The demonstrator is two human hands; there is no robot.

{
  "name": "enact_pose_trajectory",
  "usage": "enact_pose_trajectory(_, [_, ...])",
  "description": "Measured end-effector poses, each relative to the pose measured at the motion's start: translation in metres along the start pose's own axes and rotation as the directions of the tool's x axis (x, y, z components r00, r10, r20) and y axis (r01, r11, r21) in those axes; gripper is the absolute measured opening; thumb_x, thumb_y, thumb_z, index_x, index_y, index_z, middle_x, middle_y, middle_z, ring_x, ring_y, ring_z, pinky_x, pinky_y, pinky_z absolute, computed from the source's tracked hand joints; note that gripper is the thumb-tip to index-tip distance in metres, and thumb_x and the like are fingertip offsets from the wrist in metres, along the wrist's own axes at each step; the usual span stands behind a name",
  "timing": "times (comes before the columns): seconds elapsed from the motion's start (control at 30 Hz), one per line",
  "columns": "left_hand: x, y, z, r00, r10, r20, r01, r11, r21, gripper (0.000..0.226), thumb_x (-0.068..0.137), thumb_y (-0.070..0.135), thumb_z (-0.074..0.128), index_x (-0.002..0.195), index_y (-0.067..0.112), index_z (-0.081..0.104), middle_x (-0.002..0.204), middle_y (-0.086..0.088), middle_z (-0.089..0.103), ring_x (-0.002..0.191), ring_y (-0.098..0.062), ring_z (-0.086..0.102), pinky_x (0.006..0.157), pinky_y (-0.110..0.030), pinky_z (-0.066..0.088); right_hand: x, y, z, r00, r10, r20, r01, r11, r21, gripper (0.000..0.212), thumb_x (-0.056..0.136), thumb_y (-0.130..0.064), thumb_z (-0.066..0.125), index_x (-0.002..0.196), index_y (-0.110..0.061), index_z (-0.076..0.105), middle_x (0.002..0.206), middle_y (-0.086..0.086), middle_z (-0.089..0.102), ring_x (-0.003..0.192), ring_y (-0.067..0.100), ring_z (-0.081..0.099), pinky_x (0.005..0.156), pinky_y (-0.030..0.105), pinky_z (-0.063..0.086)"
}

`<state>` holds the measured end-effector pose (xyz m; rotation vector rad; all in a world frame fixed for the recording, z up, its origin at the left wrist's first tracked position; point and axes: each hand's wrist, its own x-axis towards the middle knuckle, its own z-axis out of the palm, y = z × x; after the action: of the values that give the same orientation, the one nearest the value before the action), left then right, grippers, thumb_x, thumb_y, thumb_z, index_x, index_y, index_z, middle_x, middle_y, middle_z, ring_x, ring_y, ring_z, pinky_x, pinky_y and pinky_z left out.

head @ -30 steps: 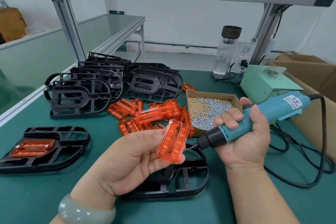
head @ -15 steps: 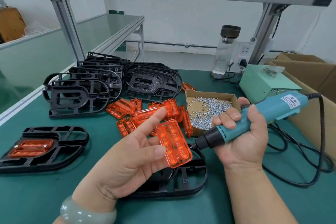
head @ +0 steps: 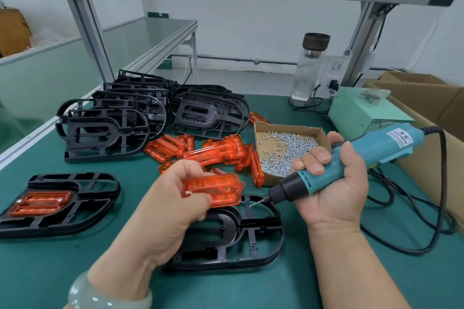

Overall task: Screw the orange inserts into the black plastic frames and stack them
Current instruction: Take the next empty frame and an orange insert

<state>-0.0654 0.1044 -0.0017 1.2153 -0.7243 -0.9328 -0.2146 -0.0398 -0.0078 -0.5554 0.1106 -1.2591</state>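
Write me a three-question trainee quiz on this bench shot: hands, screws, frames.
1. What does each hand hold?
2. The screws lie: A) in the cardboard tray; B) in the glass bottle; C) loose on the mat.
3. True or false: the black frame at the far left already carries an orange insert.

Key
1. The left hand pinches an orange insert; the right hand grips the electric screwdriver.
2. A
3. True
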Motion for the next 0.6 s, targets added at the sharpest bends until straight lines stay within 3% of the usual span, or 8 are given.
enact_pose_trajectory(0.1, [0.005, 0.005, -0.011, 0.994, -0.012, -0.110, 0.029, 0.988, 0.150, 0.035, 0.062, -0.002, 0.076, 0.063, 0.028, 0.057, 0.063, 0.003, 0.063, 0.055, -0.011, 0.053, 0.047, -0.020, 0.044, 0.000, -0.001, 0.000, 1.000, 0.000, -0.009, 0.000, 1.000, 0.004, 0.015, 0.081, -0.031, 0.050, 0.092, -0.022, 0.055, 0.056, -0.010, 0.047, 0.043, 0.003, 0.044, 0.056, 0.018, 0.044])
enact_pose_trajectory(0.17, [0.006, 0.008, -0.021, 0.983, 0.052, -0.176, 0.013, 0.936, 0.352, 0.028, 0.074, 0.001, 0.075, 0.072, 0.024, 0.058, 0.067, 0.002, 0.067, 0.063, -0.017, 0.061, 0.060, -0.028, 0.050, 0.000, -0.001, 0.000, 1.000, 0.001, -0.009, -0.001, 1.000, 0.007, 0.014, 0.082, -0.031, 0.049, 0.092, -0.023, 0.055, 0.056, -0.010, 0.047, 0.043, 0.003, 0.044, 0.056, 0.018, 0.044])
enact_pose_trajectory(0.23, [0.006, 0.010, -0.030, 0.969, 0.154, -0.193, -0.004, 0.792, 0.611, 0.022, 0.078, 0.012, 0.073, 0.081, 0.032, 0.065, 0.076, 0.006, 0.071, 0.070, -0.014, 0.065, 0.072, -0.028, 0.048, 0.000, -0.001, 0.001, 1.000, 0.000, -0.011, 0.000, 1.000, 0.005, 0.014, 0.082, -0.031, 0.049, 0.092, -0.023, 0.055, 0.056, -0.011, 0.047, 0.043, 0.002, 0.044, 0.056, 0.018, 0.044])
enact_pose_trajectory(0.3, [0.005, 0.013, -0.033, 0.972, 0.181, -0.147, -0.007, 0.653, 0.758, 0.021, 0.077, 0.020, 0.074, 0.080, 0.039, 0.068, 0.075, 0.015, 0.071, 0.068, -0.004, 0.064, 0.067, -0.018, 0.044, 0.000, -0.001, 0.001, 1.000, 0.000, -0.017, 0.000, 1.000, 0.002, 0.014, 0.082, -0.031, 0.049, 0.091, -0.022, 0.055, 0.056, -0.011, 0.047, 0.043, 0.003, 0.044, 0.055, 0.018, 0.044])
enact_pose_trajectory(0.4, [0.004, 0.010, -0.030, 0.993, 0.092, -0.079, 0.011, 0.576, 0.818, 0.018, 0.077, 0.022, 0.075, 0.075, 0.038, 0.069, 0.067, 0.023, 0.067, 0.059, 0.004, 0.060, 0.055, -0.008, 0.041, 0.000, 0.000, 0.001, 1.000, -0.001, -0.029, 0.001, 1.000, -0.006, 0.013, 0.082, -0.030, 0.049, 0.091, -0.022, 0.054, 0.055, -0.010, 0.046, 0.042, 0.003, 0.043, 0.055, 0.018, 0.044])
enact_pose_trajectory(0.53, [0.005, 0.000, -0.023, 1.000, 0.013, -0.007, -0.002, 0.571, 0.821, 0.026, 0.076, 0.021, 0.077, 0.076, 0.041, 0.059, 0.062, 0.010, 0.068, 0.047, -0.002, 0.058, 0.056, -0.024, 0.052, -0.001, 0.001, 0.001, 1.000, 0.002, -0.025, -0.002, 1.000, -0.016, 0.013, 0.082, -0.030, 0.049, 0.091, -0.022, 0.055, 0.055, -0.010, 0.047, 0.042, 0.003, 0.043, 0.055, 0.018, 0.044])
enact_pose_trajectory(0.6, [0.003, -0.003, -0.021, 1.000, -0.009, 0.016, -0.008, 0.572, 0.820, 0.029, 0.076, 0.023, 0.077, 0.079, 0.044, 0.057, 0.061, 0.008, 0.068, 0.047, -0.003, 0.059, 0.056, -0.025, 0.052, -0.001, 0.001, 0.001, 1.000, 0.004, -0.022, -0.004, 1.000, -0.016, 0.013, 0.081, -0.030, 0.051, 0.091, -0.022, 0.055, 0.056, -0.010, 0.047, 0.043, 0.003, 0.044, 0.055, 0.018, 0.044])
